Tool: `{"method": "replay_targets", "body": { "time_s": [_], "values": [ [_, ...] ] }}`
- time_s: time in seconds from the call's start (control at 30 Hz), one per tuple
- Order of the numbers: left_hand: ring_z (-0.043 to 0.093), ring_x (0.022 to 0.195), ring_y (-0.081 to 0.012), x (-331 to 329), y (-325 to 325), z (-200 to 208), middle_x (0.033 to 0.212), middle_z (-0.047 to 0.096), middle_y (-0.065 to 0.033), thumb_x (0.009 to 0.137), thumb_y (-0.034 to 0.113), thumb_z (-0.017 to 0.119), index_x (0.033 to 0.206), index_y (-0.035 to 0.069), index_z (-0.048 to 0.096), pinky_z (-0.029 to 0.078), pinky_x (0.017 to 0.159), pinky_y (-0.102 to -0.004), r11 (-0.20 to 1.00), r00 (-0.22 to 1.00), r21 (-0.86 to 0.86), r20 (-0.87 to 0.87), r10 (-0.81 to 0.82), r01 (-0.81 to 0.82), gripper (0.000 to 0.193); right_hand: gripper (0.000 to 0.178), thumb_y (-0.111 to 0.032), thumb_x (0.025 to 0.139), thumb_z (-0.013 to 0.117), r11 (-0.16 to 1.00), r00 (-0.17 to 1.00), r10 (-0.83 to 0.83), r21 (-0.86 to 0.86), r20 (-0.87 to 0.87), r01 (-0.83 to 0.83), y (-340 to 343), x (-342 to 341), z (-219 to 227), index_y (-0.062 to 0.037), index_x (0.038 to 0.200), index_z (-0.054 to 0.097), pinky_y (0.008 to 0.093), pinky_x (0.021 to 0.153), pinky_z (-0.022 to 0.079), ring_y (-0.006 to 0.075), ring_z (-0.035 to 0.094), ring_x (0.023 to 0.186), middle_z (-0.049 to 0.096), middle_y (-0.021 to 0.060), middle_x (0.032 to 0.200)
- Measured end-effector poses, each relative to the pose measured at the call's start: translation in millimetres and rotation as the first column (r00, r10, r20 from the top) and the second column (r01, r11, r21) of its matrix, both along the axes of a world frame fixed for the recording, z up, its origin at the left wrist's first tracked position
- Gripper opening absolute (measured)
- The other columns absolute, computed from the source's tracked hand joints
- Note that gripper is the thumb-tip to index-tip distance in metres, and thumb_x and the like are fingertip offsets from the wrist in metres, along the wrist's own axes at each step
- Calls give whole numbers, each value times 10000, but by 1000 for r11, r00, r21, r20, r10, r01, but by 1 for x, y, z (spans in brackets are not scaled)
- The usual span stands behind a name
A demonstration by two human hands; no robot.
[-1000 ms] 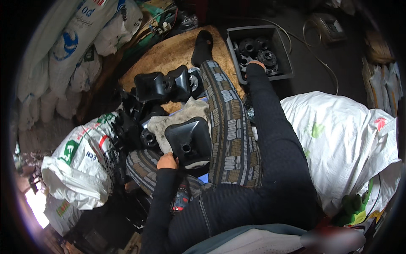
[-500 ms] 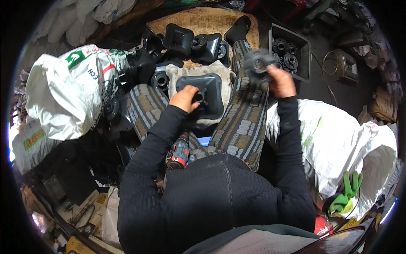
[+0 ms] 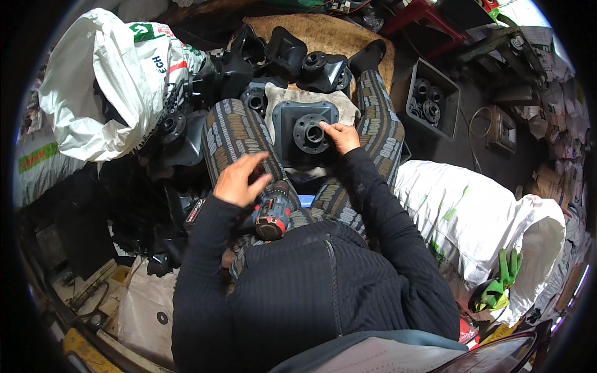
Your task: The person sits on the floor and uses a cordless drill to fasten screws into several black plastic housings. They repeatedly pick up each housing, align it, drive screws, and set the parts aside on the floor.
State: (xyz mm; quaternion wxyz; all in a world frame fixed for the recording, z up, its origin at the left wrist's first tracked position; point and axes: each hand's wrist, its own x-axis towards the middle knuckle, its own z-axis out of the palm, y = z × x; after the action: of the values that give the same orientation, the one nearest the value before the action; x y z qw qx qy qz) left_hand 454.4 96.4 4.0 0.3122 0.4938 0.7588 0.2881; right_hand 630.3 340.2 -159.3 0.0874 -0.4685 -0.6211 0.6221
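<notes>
A square black plastic housing (image 3: 286, 151) lies on a pale cloth (image 3: 272, 97) between my legs. On top of it rests a round black flange (image 3: 301, 134) with a central collar and holes around its rim. My right hand (image 3: 344, 137) pinches the flange's collar on its right side between thumb and fingers. Over my left thigh, my left hand (image 3: 241, 179) is empty, its fingers apart. Just beside it, a red and black cordless drill (image 3: 272, 214) lies in my lap.
More black housings (image 3: 285, 51) with flanges stand beyond on a wooden board (image 3: 323, 28). A grey crate (image 3: 459, 102) at the right contains several flanges. White sacks stand at the left (image 3: 96, 112) and right (image 3: 454, 199); green gloves (image 3: 499, 281) lie on the right one.
My right hand has brought the flange from above my right leg onto the housing. My left hand has left the housing and drawn back toward the drill.
</notes>
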Motion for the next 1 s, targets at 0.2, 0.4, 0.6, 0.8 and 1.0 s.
{"method": "replay_targets", "body": {
  "time_s": [0.2, 0.4, 0.6, 0.8, 1.0],
  "values": [
    [560, 1036, -340, 12, -51, 33, 1159, 591, -122, 708, 155, 686, 1338, 88, 497, 473, 873, -411, 915, 951, -271, 10, -308, 299, 661, 514, -504, 771, 746, 985, 981, 97, 126, 166, -119, 4, -22, 41, 4, 707, 701, 288, 582, 446, 115, 559, 582, 631, 56, 621],
    [627, 866, -280, 44, -29, 16, 959, 569, -87, 663, 215, 740, 1397, 145, 439, 522, 727, -390, 909, 912, -393, -306, -274, 141, 796, 525, -517, 809, 700, 973, 993, -46, 229, 106, 21, 6, -13, 22, 7, 797, 731, 311, 680, 484, 180, 617, 697, 672, 90, 710],
    [649, 1008, -253, 9, -28, 38, 1199, 613, -108, 706, 111, 743, 1347, 87, 481, 514, 901, -336, 996, 985, -44, 161, -68, 76, 693, 453, -182, 958, 423, 463, 646, -575, -851, -502, -248, -13, 42, 47, 30, 1358, 455, 277, 701, 500, 175, 609, 941, 631, 82, 1083],
    [624, 1086, -236, 9, 29, 87, 1256, 590, -111, 760, 109, 724, 1237, 41, 564, 494, 942, -305, 964, 953, 43, -170, -252, 262, 508, 510, -180, 979, 333, 293, 539, -669, -848, -511, -441, -50, 26, 92, 62, 1426, 304, 418, 970, 496, 338, 472, 1284, 483, 217, 1373],
    [622, 1096, -221, 17, 36, 86, 1253, 598, -90, 778, 105, 698, 1228, 34, 568, 489, 944, -304, 962, 959, -7, -81, -273, 273, 474, 524, -232, 990, 339, 364, 621, -540, -823, -568, -436, -54, 28, 91, 80, 1410, 319, 431, 1014, 467, 359, 443, 1304, 451, 251, 1390]
  ]
}}
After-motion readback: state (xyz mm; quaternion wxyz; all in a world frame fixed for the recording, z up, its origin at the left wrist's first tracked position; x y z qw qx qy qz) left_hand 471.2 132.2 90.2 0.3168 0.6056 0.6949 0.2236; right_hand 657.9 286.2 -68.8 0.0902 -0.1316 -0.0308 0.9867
